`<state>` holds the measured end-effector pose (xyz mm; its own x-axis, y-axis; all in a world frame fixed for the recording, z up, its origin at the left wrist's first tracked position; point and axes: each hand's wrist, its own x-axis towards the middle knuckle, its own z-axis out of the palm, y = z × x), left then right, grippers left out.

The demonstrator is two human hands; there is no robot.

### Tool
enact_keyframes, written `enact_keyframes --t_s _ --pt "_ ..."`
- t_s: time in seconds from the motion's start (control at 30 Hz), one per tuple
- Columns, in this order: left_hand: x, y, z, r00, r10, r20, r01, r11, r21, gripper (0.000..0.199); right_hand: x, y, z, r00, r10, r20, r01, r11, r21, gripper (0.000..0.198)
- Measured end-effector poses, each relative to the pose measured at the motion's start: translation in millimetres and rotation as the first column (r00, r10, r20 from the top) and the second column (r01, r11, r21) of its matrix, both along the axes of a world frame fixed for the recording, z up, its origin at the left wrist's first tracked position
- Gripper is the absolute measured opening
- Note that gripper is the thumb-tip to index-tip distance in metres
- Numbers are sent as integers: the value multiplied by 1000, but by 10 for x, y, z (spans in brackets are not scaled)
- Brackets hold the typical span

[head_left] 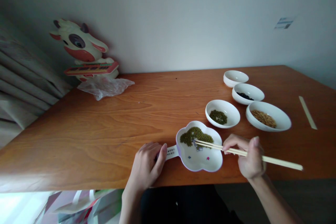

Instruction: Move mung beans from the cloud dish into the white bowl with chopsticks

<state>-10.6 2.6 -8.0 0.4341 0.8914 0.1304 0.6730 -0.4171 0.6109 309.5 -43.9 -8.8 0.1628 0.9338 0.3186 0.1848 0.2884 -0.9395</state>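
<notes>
My left hand (150, 162) is closed round the handle of a white, flower-shaped dish (189, 162) with a purple rim. Green mung beans (195, 135) lie in the upper part of this dish. In my right hand (248, 155) is a pair of wooden chopsticks (282, 162), their tips down among the beans. Whether a bean sits between the tips is too small to tell. Just behind the dish stands a white bowl (232, 112) holding more mung beans (218, 116).
To the right are a bowl (285, 120) of tan beans (264, 118), a bowl (256, 91) with dark beans (245, 96) and a further white bowl (235, 75). A paper strip (307, 112) lies far right. At back left sit a cow toy (85, 47) and a plastic bag (106, 86).
</notes>
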Motion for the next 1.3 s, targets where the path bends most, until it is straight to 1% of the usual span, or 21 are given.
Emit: enact_keyframes --t_s 0.17,0.33,0.5,0.7,0.87,1.1,1.3 --pt "-7 -1 -17 1000 11 2 -11 1000 -3 38 32 14 97 997 -45 -56 48 998 52 88" --pt "-8 -8 -11 1000 12 2 -12 1000 -4 38 36 -8 194 998 -43 -45 43 999 14 88" --pt "-7 -1 -5 1000 10 5 -10 1000 -1 38 -51 5 114 1000 -7 11 8 999 -44 85" --pt "-4 2 -4 1000 4 2 -4 1000 18 39 -77 42 15 999 -2 41 4 998 -61 85" --pt "0 -2 0 1000 4 2 -4 1000 12 38 -64 18 29 999 -11 46 14 999 -53 85" --pt "2 1 12 1000 4 -3 -4 1000 10 38 -77 15 31 999 -35 22 35 999 -7 85" --pt "6 1 -6 1000 7 2 -7 1000 12 37 -12 28 133 998 -56 -25 57 997 51 89"
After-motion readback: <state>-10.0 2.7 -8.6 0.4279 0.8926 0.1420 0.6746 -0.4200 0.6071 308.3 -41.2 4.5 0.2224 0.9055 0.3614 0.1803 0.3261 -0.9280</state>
